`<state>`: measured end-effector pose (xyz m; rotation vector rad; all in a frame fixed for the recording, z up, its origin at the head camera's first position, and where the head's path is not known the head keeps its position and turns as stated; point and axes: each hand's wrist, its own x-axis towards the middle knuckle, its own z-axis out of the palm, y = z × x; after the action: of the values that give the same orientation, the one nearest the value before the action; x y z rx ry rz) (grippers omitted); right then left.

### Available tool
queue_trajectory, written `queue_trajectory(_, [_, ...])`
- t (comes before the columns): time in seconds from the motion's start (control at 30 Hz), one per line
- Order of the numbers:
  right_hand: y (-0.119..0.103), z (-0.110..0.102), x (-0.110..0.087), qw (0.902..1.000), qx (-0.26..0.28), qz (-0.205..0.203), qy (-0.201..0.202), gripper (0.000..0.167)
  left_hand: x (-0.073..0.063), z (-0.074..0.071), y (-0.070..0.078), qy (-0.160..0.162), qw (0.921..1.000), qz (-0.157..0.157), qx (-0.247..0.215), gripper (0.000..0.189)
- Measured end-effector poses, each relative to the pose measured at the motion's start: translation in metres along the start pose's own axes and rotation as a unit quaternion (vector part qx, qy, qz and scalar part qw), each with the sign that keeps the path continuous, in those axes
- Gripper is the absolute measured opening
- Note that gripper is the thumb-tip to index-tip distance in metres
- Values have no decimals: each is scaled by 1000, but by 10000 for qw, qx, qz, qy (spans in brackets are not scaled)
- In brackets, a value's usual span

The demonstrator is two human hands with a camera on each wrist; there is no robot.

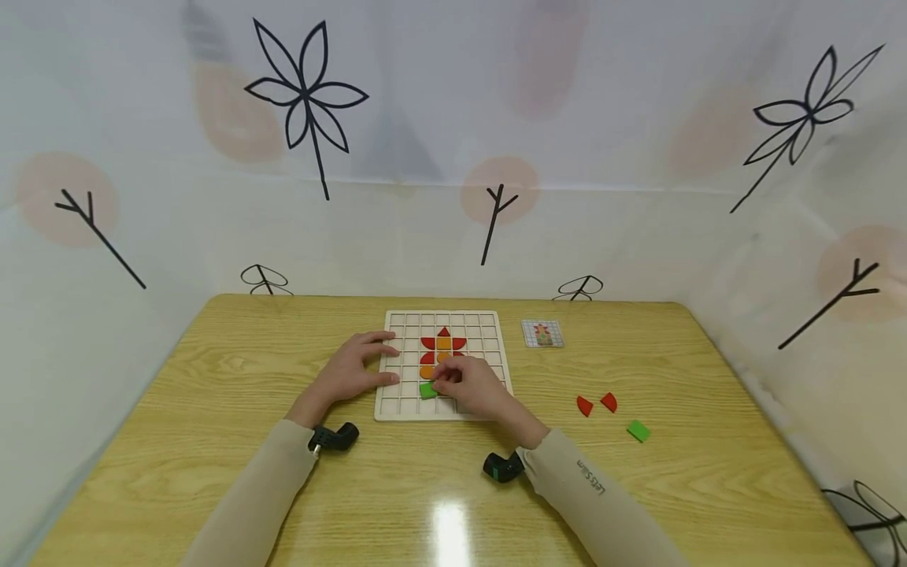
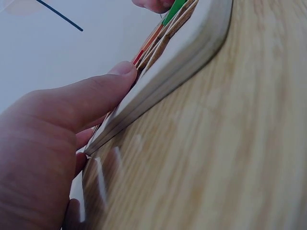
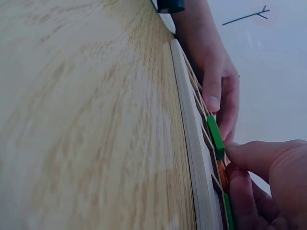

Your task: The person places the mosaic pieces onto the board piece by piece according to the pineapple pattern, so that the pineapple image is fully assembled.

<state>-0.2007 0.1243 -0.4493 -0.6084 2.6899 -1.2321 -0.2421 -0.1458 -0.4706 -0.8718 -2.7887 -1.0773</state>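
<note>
A white grid board (image 1: 439,416) lies on the table with red and orange tiles set in its middle columns, a red triangle (image 1: 444,331) at the top. My right hand (image 1: 476,386) reaches over the board, thumb and fingertips pinching the right side of a green square tile (image 1: 427,390). In the right wrist view that green tile (image 3: 216,137) stands proud of the grid, thumb tip against its end. Just above it sits an orange tile (image 1: 426,372). Along the board's left edge rests my left hand (image 1: 347,370), fingers spread, thumb on the rim.
Right of the board lie two red quarter-round tiles, one red tile (image 1: 584,405) beside the other red tile (image 1: 608,402), and a loose green tile (image 1: 638,430). A small pattern card (image 1: 542,334) lies at the back right. A printed cloth (image 1: 425,236) hangs behind the table.
</note>
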Motion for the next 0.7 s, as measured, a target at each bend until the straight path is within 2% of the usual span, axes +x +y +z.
queue_trajectory(0.23, [-4,-1,-1,9999,91,75,-12,5,1,0,-2,15,10000,49,7,44])
queue_trajectory(0.47, [-6,-1,1,9998,51,186,-47,14,2,-1,-3,22,10000,79,14,44])
queue_trajectory(0.7, [-6,3,3,9996,-154,206,107,13,2,0,-3,2,10000,43,20,44])
